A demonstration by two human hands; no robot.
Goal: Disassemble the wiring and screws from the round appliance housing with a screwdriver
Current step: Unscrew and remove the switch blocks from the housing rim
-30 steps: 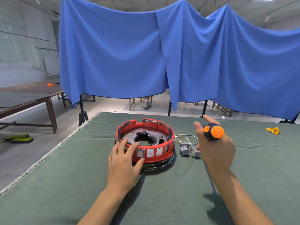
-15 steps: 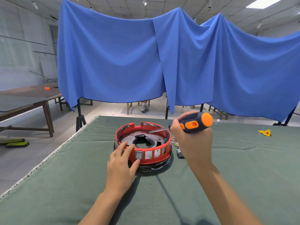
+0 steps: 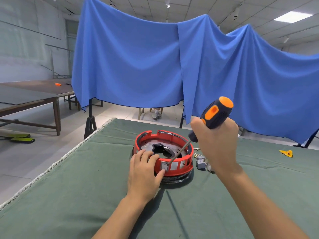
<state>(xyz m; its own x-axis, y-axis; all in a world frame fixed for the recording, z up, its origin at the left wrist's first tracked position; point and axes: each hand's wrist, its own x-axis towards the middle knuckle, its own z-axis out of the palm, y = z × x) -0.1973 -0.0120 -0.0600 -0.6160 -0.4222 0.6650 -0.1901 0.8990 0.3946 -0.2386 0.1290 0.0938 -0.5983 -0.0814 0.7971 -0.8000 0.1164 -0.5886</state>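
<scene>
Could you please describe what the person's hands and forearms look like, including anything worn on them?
Both the left hand and the right hand are bare, with no gloves, rings or watch visible. Both forearms are uncovered as far as the frame's lower edge, so no sleeves show.

Bright, even indoor light, wide-angle warp.
Lit from ceiling panels [image 3: 291, 16] overhead; soft shadows under both forearms on the green cloth [image 3: 69, 195]. Slight softness and compression blockiness throughout, straight lines bending near the edges, no harsh glare.

Housing [image 3: 174, 167] on table [image 3: 86, 195], connectors [image 3: 201, 163] right.
</scene>
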